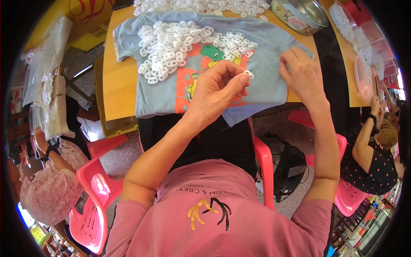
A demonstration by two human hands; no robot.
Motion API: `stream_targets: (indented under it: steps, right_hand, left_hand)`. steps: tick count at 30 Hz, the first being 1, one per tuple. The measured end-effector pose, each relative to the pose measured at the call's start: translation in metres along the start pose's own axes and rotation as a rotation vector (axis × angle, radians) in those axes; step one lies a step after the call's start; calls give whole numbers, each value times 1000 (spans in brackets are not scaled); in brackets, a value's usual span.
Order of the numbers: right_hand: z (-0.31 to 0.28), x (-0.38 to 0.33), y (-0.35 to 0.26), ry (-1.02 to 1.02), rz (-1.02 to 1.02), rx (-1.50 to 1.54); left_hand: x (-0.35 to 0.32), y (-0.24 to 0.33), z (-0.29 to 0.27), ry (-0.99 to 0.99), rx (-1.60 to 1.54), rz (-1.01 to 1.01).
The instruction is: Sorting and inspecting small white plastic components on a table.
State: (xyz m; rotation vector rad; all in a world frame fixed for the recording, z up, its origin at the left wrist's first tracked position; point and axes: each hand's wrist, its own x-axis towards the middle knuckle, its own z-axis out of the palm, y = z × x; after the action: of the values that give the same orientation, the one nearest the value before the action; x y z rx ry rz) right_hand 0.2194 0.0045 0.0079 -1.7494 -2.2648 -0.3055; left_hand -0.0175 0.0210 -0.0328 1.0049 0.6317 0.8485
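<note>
On top of the wooden table [112, 81], a light-blue T-shirt [265, 73] w/ an orange and green print lies spread flat, carrying a heap of small white plastic rings [171, 51]. L hand [216, 92] is raised just over the shirt's lower middle, fingers [243, 79] pinched together on one small white ring piece [249, 74], thumb and forefinger clamped on it. R hand [302, 73] rests on the shirt's right part, fingers curled down and bunching the cloth near the sleeve; can't tell if it grasps any ring. More white rings [205, 5] lie at the table's far edge, beside a round metal tin [299, 16]. Red plastic chairs [96, 188] stand below. Other people sit at left [47, 188] and right [372, 158], well apart from these hands.
</note>
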Motion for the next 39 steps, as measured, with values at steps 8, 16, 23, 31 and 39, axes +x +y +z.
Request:
stream_targets:
  steps: [8,16,23,31,39]
  right_hand:
    - [-13,-5,-35,52,442,768]
    - [6,-8,-72,44,581,1498]
    - [12,-9,-77,-21,551,1517]
    - [13,-9,-81,28,549,1469]
    - [14,-10,-96,130,499,1320]
  left_hand:
    - [-1,4,-1,7,-2,2]
    - [-1,5,0,0,-32,17]
    - [-2,6,-1,-7,-12,37]
    - [-2,9,0,-6,-8,0]
    - [-2,3,2,16,-58,47]
